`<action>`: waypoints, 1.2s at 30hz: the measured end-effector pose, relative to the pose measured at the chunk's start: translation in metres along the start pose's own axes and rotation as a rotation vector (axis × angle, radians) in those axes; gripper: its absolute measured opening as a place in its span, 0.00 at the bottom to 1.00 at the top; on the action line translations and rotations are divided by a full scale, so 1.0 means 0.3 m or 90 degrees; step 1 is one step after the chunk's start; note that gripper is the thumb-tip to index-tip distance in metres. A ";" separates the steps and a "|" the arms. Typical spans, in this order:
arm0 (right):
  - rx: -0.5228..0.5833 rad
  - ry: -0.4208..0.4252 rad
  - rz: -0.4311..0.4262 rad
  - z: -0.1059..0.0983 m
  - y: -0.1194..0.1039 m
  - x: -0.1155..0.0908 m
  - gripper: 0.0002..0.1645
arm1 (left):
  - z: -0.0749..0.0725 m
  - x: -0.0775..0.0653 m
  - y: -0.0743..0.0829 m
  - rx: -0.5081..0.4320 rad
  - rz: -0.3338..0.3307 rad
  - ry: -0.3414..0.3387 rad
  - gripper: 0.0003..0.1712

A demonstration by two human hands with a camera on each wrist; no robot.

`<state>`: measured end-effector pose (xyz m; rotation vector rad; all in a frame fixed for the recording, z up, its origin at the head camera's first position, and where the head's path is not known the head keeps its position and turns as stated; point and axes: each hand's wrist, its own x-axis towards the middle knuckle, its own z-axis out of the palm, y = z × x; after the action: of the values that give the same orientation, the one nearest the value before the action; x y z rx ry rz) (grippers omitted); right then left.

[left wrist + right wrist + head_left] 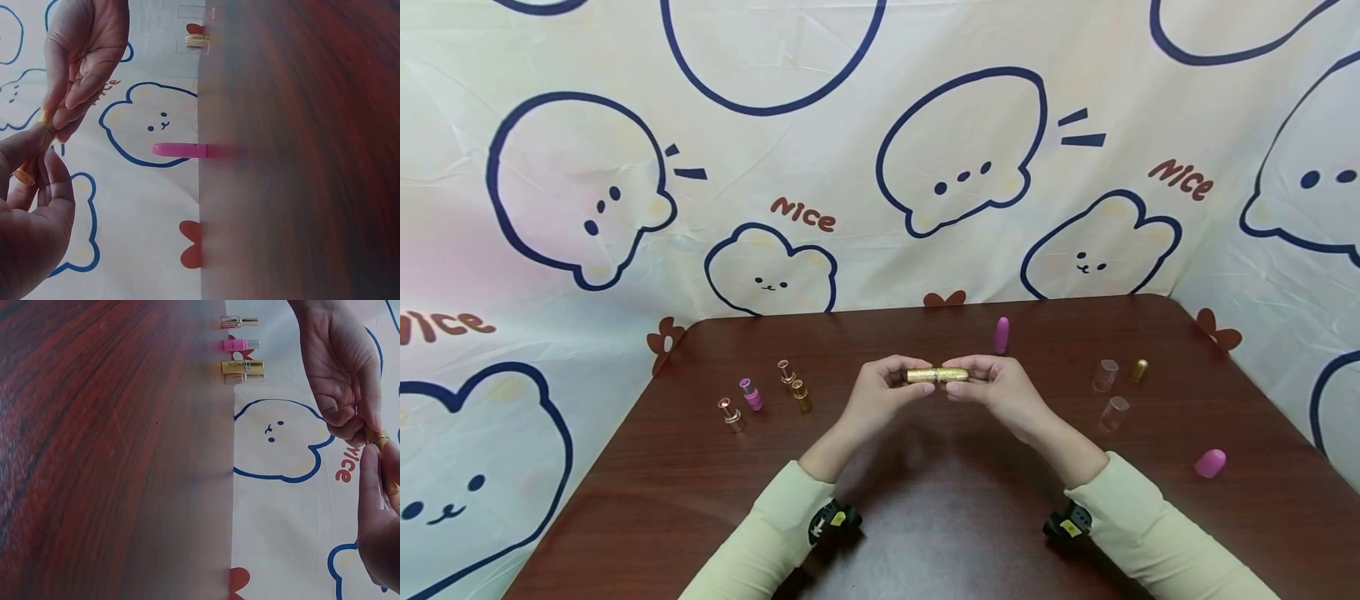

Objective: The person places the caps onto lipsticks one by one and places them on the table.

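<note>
A gold lipstick tube (936, 375) lies level between both hands, raised above the table. My left hand (880, 390) pinches its left end with thumb and fingers. At its other end, the right hand (1006, 392) grips it the same way, the thumbs pointing toward each other. A band shows around the tube's middle, between the thumb tips. In the left wrist view the flat round end of the gold tube (25, 176) sticks out past the left hand. The right wrist view has the tube partly hidden by fingers.
Several uncapped lipsticks, including a pink one (751, 395) and a gold one (801, 396), stand at left on the brown table (700, 500). A pink bullet-shaped piece (1002, 335) stands behind the right hand. Clear caps (1106, 375), a small gold cap (1138, 371) and a pink cap (1211, 463) are at right.
</note>
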<state>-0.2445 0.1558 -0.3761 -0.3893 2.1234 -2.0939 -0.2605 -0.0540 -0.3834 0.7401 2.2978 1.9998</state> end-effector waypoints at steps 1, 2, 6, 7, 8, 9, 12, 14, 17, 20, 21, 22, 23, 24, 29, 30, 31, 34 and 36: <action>0.000 0.000 0.000 0.000 0.001 0.000 0.21 | 0.000 0.000 0.000 0.001 -0.001 0.000 0.12; 0.000 0.000 0.001 0.000 0.001 0.000 0.21 | 0.000 0.001 0.000 0.003 -0.002 0.000 0.12; 0.005 -0.001 0.002 0.004 0.003 0.001 0.21 | -0.001 0.001 -0.002 0.010 -0.011 0.000 0.13; 0.006 -0.001 0.003 0.006 0.004 0.001 0.21 | -0.002 0.000 -0.003 0.012 -0.016 0.001 0.14; 0.007 -0.002 0.004 0.007 0.004 0.002 0.21 | -0.003 -0.001 -0.004 0.013 -0.021 0.001 0.14; 0.007 -0.002 0.007 0.009 0.005 0.003 0.21 | -0.004 -0.002 -0.004 0.014 -0.027 0.002 0.14; 0.006 -0.005 0.013 0.009 0.009 0.006 0.21 | -0.007 -0.007 0.001 0.015 -0.042 -0.001 0.15; 0.004 -0.007 0.016 0.009 0.011 0.007 0.21 | -0.009 -0.009 0.010 0.013 -0.048 -0.008 0.15; 0.004 -0.010 0.014 0.009 0.012 0.009 0.21 | -0.012 -0.015 0.036 0.007 -0.046 -0.017 0.14; 0.007 -0.014 0.009 0.011 0.011 0.010 0.20 | -0.017 -0.015 0.037 0.000 -0.047 -0.021 0.15; 0.005 -0.015 0.006 0.011 0.011 0.010 0.20 | -0.018 -0.016 0.033 -0.005 -0.047 -0.020 0.15; 0.006 -0.015 0.004 0.009 0.011 0.011 0.20 | -0.019 -0.015 0.027 -0.006 -0.043 -0.019 0.15; 0.008 -0.013 0.004 0.007 0.010 0.011 0.20 | -0.022 -0.010 0.012 -0.004 -0.045 -0.016 0.16; 0.005 -0.012 0.001 0.005 0.008 0.011 0.21 | -0.024 -0.011 0.007 -0.003 -0.041 -0.012 0.16; -0.008 0.005 0.001 -0.019 -0.004 0.009 0.22 | -0.045 -0.015 -0.012 0.022 -0.020 0.017 0.16; -0.012 0.008 0.001 -0.025 -0.007 0.009 0.22 | -0.051 -0.017 -0.014 0.027 -0.018 0.021 0.15; -0.018 0.009 0.001 -0.032 -0.009 0.010 0.23 | -0.058 -0.019 -0.017 0.031 -0.016 0.024 0.15; -0.024 0.015 0.003 -0.054 -0.016 0.014 0.23 | -0.083 -0.027 -0.022 0.040 -0.019 0.031 0.13; -0.029 0.019 0.004 -0.072 -0.017 0.019 0.23 | -0.101 -0.035 -0.026 0.046 -0.027 0.036 0.12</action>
<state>-0.2555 0.1750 -0.3698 -0.3579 2.1893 -2.0631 -0.2632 -0.0865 -0.3881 0.6410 2.4075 1.9543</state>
